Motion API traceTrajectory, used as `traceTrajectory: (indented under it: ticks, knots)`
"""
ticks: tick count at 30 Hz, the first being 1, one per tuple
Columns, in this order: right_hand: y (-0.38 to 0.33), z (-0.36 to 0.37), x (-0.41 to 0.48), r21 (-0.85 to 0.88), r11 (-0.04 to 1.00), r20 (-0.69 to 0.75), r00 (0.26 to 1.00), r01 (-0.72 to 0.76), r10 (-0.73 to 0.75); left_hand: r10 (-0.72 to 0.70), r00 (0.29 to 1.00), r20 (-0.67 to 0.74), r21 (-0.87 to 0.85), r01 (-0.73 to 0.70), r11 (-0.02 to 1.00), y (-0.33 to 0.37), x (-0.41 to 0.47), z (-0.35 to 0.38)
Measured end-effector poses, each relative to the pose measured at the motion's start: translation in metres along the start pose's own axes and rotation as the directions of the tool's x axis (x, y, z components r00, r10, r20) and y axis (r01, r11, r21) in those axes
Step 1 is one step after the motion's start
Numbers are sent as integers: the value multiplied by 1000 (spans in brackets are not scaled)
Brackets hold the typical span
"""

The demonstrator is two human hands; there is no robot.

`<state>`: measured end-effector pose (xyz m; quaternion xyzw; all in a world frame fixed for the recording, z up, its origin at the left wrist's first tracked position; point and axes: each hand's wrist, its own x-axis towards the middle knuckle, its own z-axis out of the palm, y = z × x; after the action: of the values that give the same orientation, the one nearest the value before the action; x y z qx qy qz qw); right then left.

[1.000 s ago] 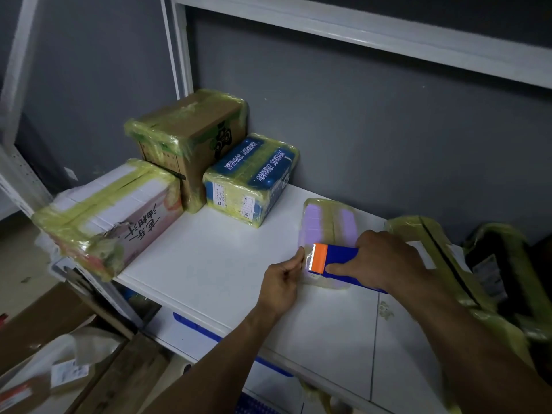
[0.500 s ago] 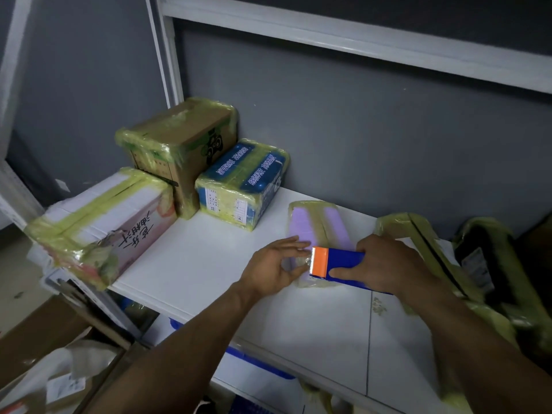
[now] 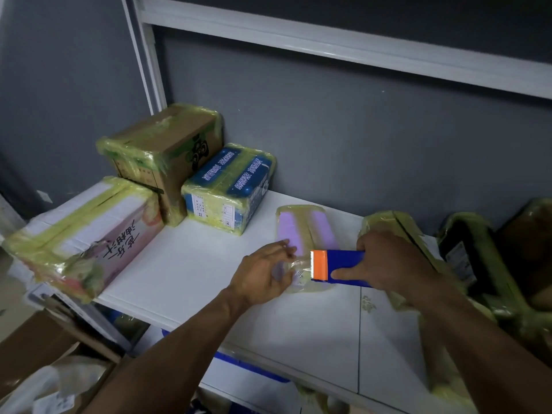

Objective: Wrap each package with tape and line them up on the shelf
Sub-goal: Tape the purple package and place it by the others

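Note:
A flat purple package (image 3: 301,228) wrapped in yellowish tape lies on the white shelf (image 3: 185,264). My right hand (image 3: 388,261) grips a blue tape dispenser (image 3: 343,267) with an orange toothed head, held over the package's near end. My left hand (image 3: 263,273) rests on the package's near left side with its fingers spread. Three taped packages stand at the shelf's left: a white and pink box (image 3: 80,234), a brown carton (image 3: 161,156) and a blue box (image 3: 230,186).
More taped parcels lie at the right: a flat one (image 3: 397,222) behind my right hand and a dark one (image 3: 472,252) beyond it. The shelf's upright post (image 3: 146,55) rises at the back left. Cardboard and bags (image 3: 44,369) sit on the floor below.
My left hand has gone from pinching tape at the dispenser's head to lying spread on the package. The dispenser has shifted slightly right.

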<state>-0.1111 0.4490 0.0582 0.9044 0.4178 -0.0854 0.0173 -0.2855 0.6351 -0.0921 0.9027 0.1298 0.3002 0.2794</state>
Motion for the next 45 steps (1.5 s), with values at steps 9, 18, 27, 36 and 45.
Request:
traceTrajectory:
  ticks: [9,18,27,36,45]
  knots:
    - [-2,8,4,17,1000,36,999,-6,6,95,995,-29,86,-92,992,5,-10,1]
    - [5,19,2,102,995,38,999,3,-7,95,995,42,83,-99,992,13,1,-2]
    - [14,13,-12,169,986,30,999,8,-13,37,994,98,88,-46,995,8,2,-10]
    - [23,-6,-24,183,983,32,999,24,-30,97,992,75,118,-106,987,12,-12,-21]
    - [15,3,-21,166,986,28,999,31,-36,205,965,166,238,-241,941,19,-20,-32]
